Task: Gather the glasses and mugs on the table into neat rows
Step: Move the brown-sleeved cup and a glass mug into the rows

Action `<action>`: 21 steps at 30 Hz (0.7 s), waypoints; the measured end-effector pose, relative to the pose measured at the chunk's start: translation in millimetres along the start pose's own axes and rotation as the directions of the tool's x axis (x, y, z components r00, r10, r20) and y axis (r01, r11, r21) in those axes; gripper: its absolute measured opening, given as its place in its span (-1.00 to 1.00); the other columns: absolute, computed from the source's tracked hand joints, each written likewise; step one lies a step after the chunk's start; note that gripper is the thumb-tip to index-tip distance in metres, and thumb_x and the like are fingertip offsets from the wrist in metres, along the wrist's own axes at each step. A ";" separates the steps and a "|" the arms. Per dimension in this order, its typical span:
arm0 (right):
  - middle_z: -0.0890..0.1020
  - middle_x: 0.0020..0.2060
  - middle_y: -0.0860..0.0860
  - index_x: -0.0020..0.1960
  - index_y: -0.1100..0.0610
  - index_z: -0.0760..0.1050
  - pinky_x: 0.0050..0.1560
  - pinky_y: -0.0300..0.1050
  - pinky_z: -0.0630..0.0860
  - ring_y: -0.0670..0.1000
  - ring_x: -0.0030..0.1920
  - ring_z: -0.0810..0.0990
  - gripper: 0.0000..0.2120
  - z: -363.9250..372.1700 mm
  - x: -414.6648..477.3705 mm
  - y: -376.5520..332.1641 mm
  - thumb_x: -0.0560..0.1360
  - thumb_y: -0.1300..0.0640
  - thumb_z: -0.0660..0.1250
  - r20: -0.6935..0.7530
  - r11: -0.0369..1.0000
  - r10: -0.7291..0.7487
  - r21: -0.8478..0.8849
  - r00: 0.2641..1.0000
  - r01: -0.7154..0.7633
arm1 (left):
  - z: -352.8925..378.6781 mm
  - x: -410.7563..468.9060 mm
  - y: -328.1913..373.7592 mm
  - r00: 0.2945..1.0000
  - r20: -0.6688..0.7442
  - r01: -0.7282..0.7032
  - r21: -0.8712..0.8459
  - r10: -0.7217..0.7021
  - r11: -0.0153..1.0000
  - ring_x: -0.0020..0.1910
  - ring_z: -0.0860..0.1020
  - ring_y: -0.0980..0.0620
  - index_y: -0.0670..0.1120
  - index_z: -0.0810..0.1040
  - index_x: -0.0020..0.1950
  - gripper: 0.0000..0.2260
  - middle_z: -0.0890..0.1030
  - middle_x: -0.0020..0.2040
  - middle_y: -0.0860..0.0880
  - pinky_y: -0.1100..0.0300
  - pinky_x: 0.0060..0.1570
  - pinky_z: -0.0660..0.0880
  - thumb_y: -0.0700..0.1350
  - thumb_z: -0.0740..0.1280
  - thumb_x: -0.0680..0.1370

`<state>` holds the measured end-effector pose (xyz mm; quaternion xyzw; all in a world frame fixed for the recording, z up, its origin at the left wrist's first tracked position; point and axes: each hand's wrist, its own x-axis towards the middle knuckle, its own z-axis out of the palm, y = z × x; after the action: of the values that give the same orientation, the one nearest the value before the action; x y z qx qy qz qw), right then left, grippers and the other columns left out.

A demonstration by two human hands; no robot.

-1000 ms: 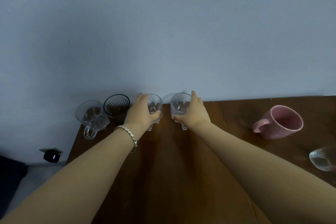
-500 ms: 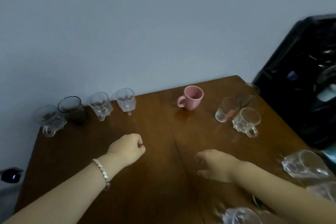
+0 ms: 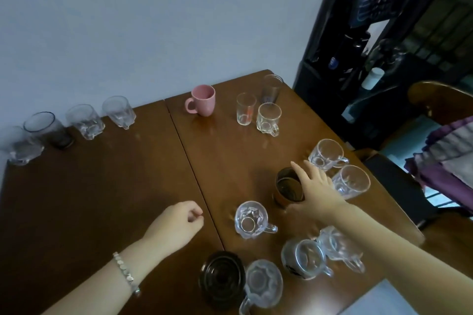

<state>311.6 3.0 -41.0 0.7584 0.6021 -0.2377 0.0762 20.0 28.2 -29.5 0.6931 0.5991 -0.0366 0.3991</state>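
The person leans over a brown wooden bench (image 3: 107, 199) set against a pale wall (image 3: 153, 20). The right hand (image 3: 313, 189) reaches out to a dark brown tumbler (image 3: 288, 186) standing right of the middle; its grip is spread, fingers laid across the tumbler's right side and rim, not yet closed around it. The left hand (image 3: 176, 225) rests low near the bench's centre seam, its grip curled loosely shut on nothing, with a silver bracelet (image 3: 126, 272) at the wrist.

Along the far left edge by the wall stands a row of four: a clear mug (image 3: 23, 148) at the corner, a dark-tinted glass (image 3: 50, 129), then two clear faceted mugs (image 3: 85, 121) (image 3: 119, 111). Farther right, a pink mug (image 3: 201, 99) stands alone, handle to the left. Beyond it sit a small clear glass (image 3: 245, 108), a clear handled mug (image 3: 268, 117) just beside it, and a tall smoky glass (image 3: 271, 88) behind them.

Just right of the reaching hand are two clear mugs (image 3: 326, 153) (image 3: 352, 181). Near the front lie a clear faceted mug (image 3: 250, 218), a dark ribbed glass (image 3: 221, 279), a clear mug (image 3: 263, 282) touching it, and two more clear mugs (image 3: 304, 257) (image 3: 340, 248), partly under the right forearm.

A black water dispenser (image 3: 340, 58) stands to the right of the bench.
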 end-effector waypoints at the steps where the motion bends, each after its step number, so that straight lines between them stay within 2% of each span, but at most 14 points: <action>1: -0.10 0.54 0.08 0.53 -0.08 -0.20 0.48 0.19 0.02 0.21 0.52 -0.06 0.03 3.4 8.8 2.5 0.36 -0.10 0.47 0.023 1.000 0.003 -0.001 1.000 -0.003 | 5.5 -3.5 5.4 1.000 -0.010 0.017 -0.010 -0.018 1.000 0.01 0.51 0.14 0.01 0.50 0.25 -0.75 0.59 0.17 0.03 0.33 -0.06 0.45 -0.05 0.25 0.58; 3: -0.08 0.54 0.07 0.52 -0.09 -0.22 0.44 0.19 0.15 0.23 0.50 0.01 0.08 10.6 24.6 4.3 0.32 -0.03 0.51 0.075 1.000 -0.013 0.028 0.997 0.011 | 16.6 -8.6 15.3 0.998 -0.026 0.048 -0.028 -0.049 0.998 0.03 0.53 0.13 0.00 0.49 0.26 -0.74 0.59 0.16 0.03 0.29 0.01 0.50 -0.05 0.25 0.58; 5: 0.02 0.51 0.08 0.52 -0.09 -0.15 0.34 0.12 0.36 0.24 0.44 0.14 0.05 16.3 34.4 7.3 0.31 0.07 0.52 0.068 0.998 -0.048 0.051 0.997 0.045 | 28.8 -10.4 27.1 0.996 -0.043 0.079 -0.043 -0.081 0.996 0.06 0.55 0.11 -0.01 0.47 0.29 -0.71 0.59 0.14 0.03 0.23 0.07 0.52 -0.05 0.26 0.57; 7: 0.10 0.46 0.06 0.51 -0.08 -0.06 0.22 0.07 0.48 0.22 0.38 0.21 0.00 18.9 37.9 13.5 0.28 0.10 0.51 0.036 0.994 -0.072 0.080 0.997 0.069 | 42.5 -7.3 39.5 0.991 -0.082 0.103 -0.037 -0.106 0.994 0.10 0.55 0.09 -0.01 0.43 0.34 -0.64 0.57 0.19 0.03 0.17 0.12 0.53 -0.02 0.29 0.55; 9: 0.15 0.43 0.03 0.50 -0.08 -0.02 0.14 0.05 0.52 0.20 0.35 0.24 -0.01 19.7 36.9 21.7 0.26 0.07 0.51 0.021 0.988 -0.074 0.135 0.997 0.071 | 57.3 1.2 53.8 0.984 -0.127 0.123 0.007 -0.121 0.992 0.18 0.53 0.04 -0.01 0.34 0.41 -0.50 0.48 0.31 0.01 0.09 0.15 0.53 0.05 0.33 0.51; 11: 0.18 0.42 0.02 0.50 -0.10 -0.01 0.15 0.04 0.50 0.18 0.35 0.25 0.00 18.6 32.5 31.1 0.25 0.03 0.52 0.001 0.977 -0.064 0.203 0.998 0.062 | 73.5 14.2 70.7 0.982 -0.123 0.152 0.062 -0.143 0.986 0.24 0.51 -0.03 -0.02 0.19 0.48 -0.34 0.35 0.41 -0.03 0.06 0.14 0.53 0.13 0.35 0.46; 14: 0.17 0.44 0.01 0.51 -0.12 -0.03 0.21 0.05 0.46 0.17 0.38 0.23 0.02 9.7 21.5 42.3 0.25 0.00 0.54 -0.052 0.955 -0.051 0.291 0.997 0.064 | 96.8 38.3 92.1 0.973 -0.058 0.231 0.115 -0.225 0.966 0.21 0.52 -0.11 0.03 0.03 0.52 -0.15 0.27 0.41 -0.10 0.11 0.01 0.54 0.27 0.36 0.38; 18: 0.18 0.44 0.00 0.51 -0.12 -0.03 0.26 0.05 0.47 0.15 0.41 0.23 0.06 -11.8 9.3 50.3 0.22 -0.03 0.56 -0.107 0.952 -0.097 0.279 0.989 0.124 | 113.8 58.4 100.3 0.945 -0.055 0.326 0.184 -0.321 0.927 0.16 0.55 -0.13 0.06 0.12 0.48 -0.21 0.32 0.33 -0.12 0.11 -0.07 0.52 0.30 0.36 0.37; 21: 0.18 0.42 -0.01 0.51 -0.13 -0.03 0.23 0.03 0.51 0.13 0.42 0.23 0.07 -26.5 2.1 44.9 0.21 -0.04 0.57 -0.107 0.954 -0.145 0.248 0.984 0.168 | 109.7 53.2 91.4 0.954 -0.086 0.294 0.083 -0.288 0.952 0.12 0.57 -0.13 0.09 0.19 0.44 -0.32 0.35 0.29 -0.08 0.11 -0.07 0.53 0.24 0.36 0.41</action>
<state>361.7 3.6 -26.3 0.7215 0.6273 -0.2851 -0.0681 160.4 8.7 -85.6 0.6163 0.7064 -0.0982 0.3341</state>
